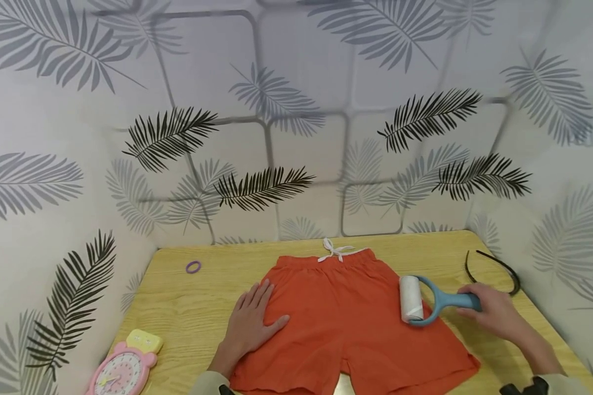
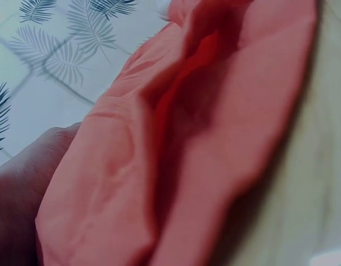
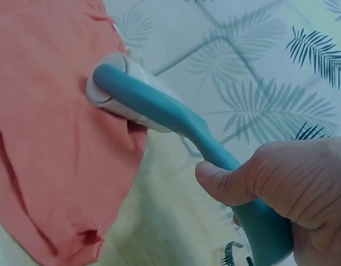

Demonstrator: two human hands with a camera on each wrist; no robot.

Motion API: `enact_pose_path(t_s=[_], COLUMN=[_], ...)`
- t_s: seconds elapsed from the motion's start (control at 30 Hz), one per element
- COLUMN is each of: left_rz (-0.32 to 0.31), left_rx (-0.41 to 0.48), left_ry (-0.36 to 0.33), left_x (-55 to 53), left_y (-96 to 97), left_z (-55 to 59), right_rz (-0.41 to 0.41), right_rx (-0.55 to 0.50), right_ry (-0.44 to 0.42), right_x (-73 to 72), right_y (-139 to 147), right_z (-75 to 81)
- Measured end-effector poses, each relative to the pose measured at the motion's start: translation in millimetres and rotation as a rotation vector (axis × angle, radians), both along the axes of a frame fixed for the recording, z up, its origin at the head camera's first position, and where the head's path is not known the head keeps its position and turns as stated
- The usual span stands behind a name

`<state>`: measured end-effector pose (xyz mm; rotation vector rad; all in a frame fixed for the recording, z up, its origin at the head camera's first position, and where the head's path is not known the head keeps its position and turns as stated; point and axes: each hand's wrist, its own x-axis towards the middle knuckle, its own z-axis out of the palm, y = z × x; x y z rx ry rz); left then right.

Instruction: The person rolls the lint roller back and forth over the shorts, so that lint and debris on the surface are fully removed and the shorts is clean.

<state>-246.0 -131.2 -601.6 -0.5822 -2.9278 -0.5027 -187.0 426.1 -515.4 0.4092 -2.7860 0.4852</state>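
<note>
Orange-red shorts (image 1: 321, 312) with a white drawstring bow (image 1: 334, 250) lie spread on the wooden table. My left hand (image 1: 252, 321) rests flat on the shorts' left side, its fingers straight and thumb apart. In the left wrist view a leg opening of the shorts (image 2: 115, 177) fills most of the picture and hides much of that hand. My right hand (image 1: 496, 310) grips the blue handle of a lint roller (image 1: 447, 300). The roller's white cylinder (image 3: 112, 100) touches the shorts near their right edge, as the right wrist view also shows.
On the table's left stand a pink clock (image 1: 121, 373) and a small yellow block-like thing (image 1: 145, 341). A purple ring-shaped band (image 1: 193, 267) lies at the back left. A thin black curved band (image 1: 515, 278) lies at the right, behind my right hand. Leaf-patterned walls (image 1: 301, 137) enclose the table (image 1: 188, 307).
</note>
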Motion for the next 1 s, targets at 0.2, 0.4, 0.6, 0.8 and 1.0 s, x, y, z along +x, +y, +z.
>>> enact_pose_path(t_s=[0.2,0.4,0.6,0.8,1.0], left_rz=[0.004,0.052,0.084,0.084,0.086], left_rx=[-0.014,-0.013,0.069,0.121,0.213], left_ry=[-0.022,-0.099,-0.116,-0.11,-0.123], left_x=[-0.3,3.0,17.8,33.2,43.9], left_y=[-1.8,3.2,9.8,9.9,7.7], left_z=[1.5,16.1,30.6,31.5,19.6], right_rz=[0.11,0.212,0.296,0.327,0.357], right_rx=[-0.07,-0.094,-0.133,-0.183,-0.212], right_ry=[0.119,0.117,0.091,0.02,-0.088], right_x=[-1.8,-2.0,-0.3,-6.0,-4.6], right_y=[-15.5,-61.4,-109.7,-144.8,-167.5], right_z=[0.7,3.2,-3.7,-17.9,-22.8])
